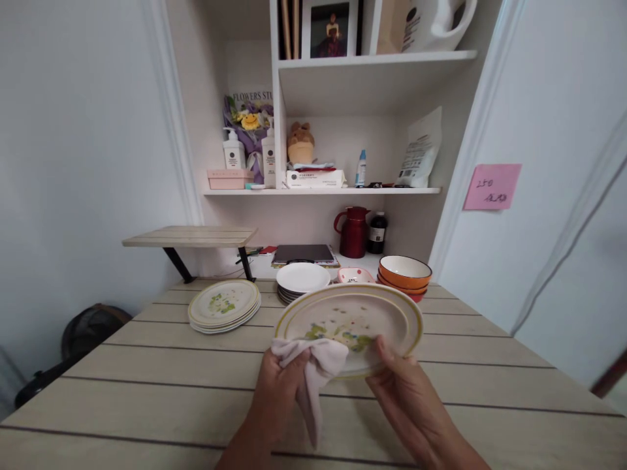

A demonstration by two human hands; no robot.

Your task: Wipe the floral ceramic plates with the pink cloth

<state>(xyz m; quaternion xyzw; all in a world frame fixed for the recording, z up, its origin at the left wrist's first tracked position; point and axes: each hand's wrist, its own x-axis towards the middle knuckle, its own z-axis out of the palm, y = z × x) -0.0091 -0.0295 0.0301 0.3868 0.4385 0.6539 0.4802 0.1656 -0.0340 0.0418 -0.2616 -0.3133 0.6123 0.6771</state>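
A cream plate [362,313] with a yellow rim and painted flowers is held tilted above the table, its face toward me. My right hand [406,385] grips its lower right edge, thumb on the face and fingers underneath. Bunched in my left hand [281,378] is a pale pinkish cloth [326,362], pressed against the plate's lower left edge, one end hanging down. Whether the left fingers also grip the plate cannot be seen. A stack of matching flowered plates [223,305] lies on the table to the left.
Behind the held plate stand a stack of white plates [302,277], a small pink-patterned dish [355,275] and stacked orange bowls [405,271]. A raised wooden stand [191,236] is at the back left. A red jug [353,232] and a dark bottle [377,232] stand under the shelf [323,191].
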